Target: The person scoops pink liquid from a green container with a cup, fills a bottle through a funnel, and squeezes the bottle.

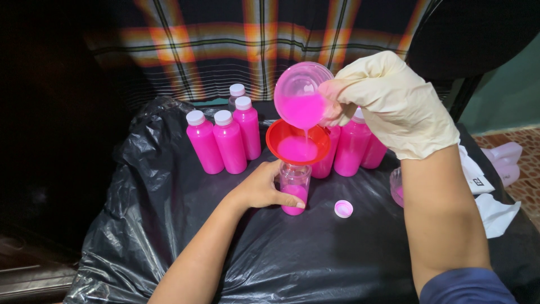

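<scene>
While the right hand (394, 104), in a cream glove, tips a clear plastic cup (302, 93) at upper centre of the frame, pink liquid (304, 135) runs from the cup's rim into a red funnel (275, 141). Right hand is closed around the cup's edge, fingers curled tight. Funnel sits in the neck of a small clear bottle (295, 188) at frame centre, bottle upright, pink only in its bottom part. Left hand (261, 188), bare, is wrapped partway around the bottle from the left, thumb across the lower front, fingers hidden behind. Loose pink-white cap (343, 209) lies just right of the bottle on the black plastic sheet (169, 225) covering the bench. Filled capped pink bottles (222, 141) stand in a group left of the funnel; more filled bottles (354, 143) stand behind it on the right. White paper (498, 214) at the right edge.
</scene>
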